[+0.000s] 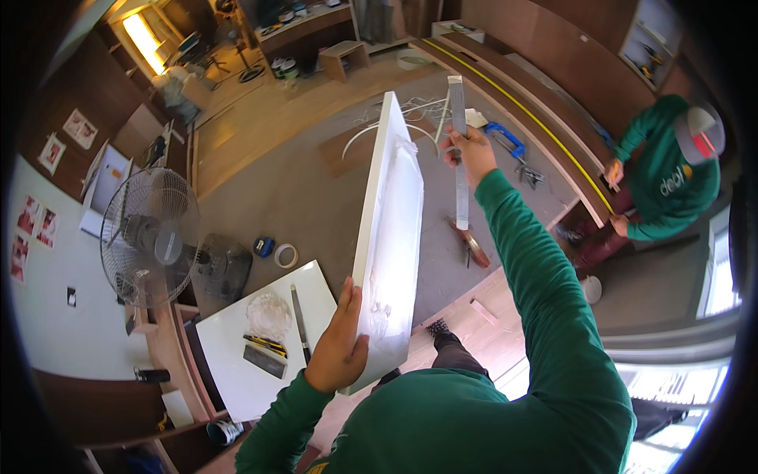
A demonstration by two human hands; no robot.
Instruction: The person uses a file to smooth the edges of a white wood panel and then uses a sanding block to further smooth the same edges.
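Note:
A long white panel (387, 237) stands tilted up in front of me, its inner face smeared with whitish patches. My left hand (339, 347) is closed on its near left edge, fingers along the side and thumb toward the face. In my right hand (474, 154), raised to the right of the panel and apart from it, is a long flat grey bar (458, 107), gripped near its middle. On a white board (229, 340) near my left arm lie a whitish mound (268, 316), a long dark-handled blade (300, 320), a yellow-and-black cutter (266, 345) and a grey flat block (264, 362).
A standing fan (166, 245) is at the left. Tape roll (287, 254) and blue tape measure (264, 246) lie beyond the board. A blue clamp (505, 138) rests at the right. A co-worker (671, 174) handles long wood with a yellow tape (529, 110) along it.

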